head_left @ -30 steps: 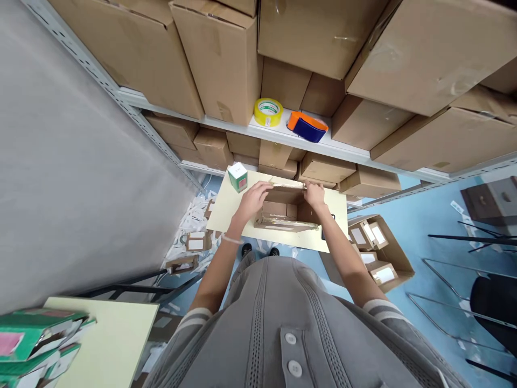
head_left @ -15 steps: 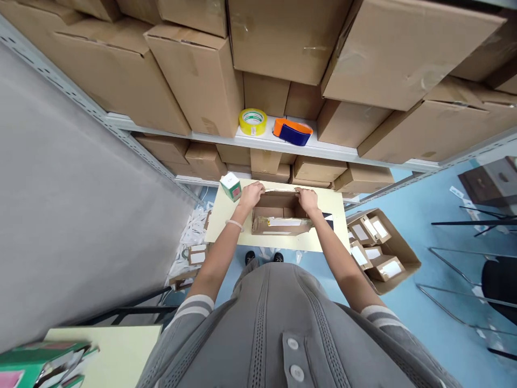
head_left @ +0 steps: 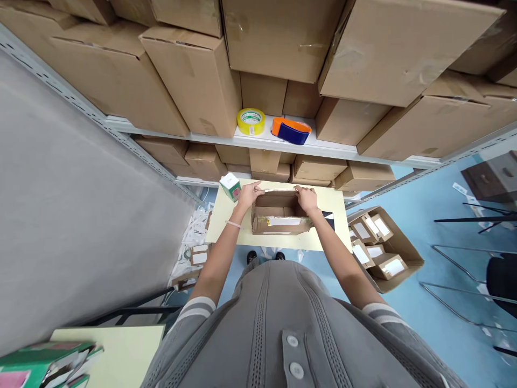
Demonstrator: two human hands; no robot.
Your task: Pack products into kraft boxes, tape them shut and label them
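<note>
An open cardboard box (head_left: 283, 226) stands on the pale yellow table (head_left: 220, 226), its inside showing bare brown walls. White label strips and tape run along its near side. At the box's far left corner, my left hand (head_left: 249, 194) pinches the rim. My right hand (head_left: 307, 199) grips the far right part of the same rim, fingers bent over the edge. To the left of my left hand sits a small green and white carton (head_left: 230, 186). A dark flat item (head_left: 328, 219) lies partly hidden beside my right forearm.
Ahead, a shelf (head_left: 266, 141) carries a yellow tape roll (head_left: 251, 122), an orange and blue strap roll (head_left: 291, 130) and several cardboard boxes (head_left: 266, 32). On the floor at right, a large carton (head_left: 412, 264) holds small labelled boxes. Green packages (head_left: 44, 361) lie at lower left.
My left fingers have loosened slightly and shifted a little at the rim. My right hand and the box stay almost the same; the view has moved slightly.
</note>
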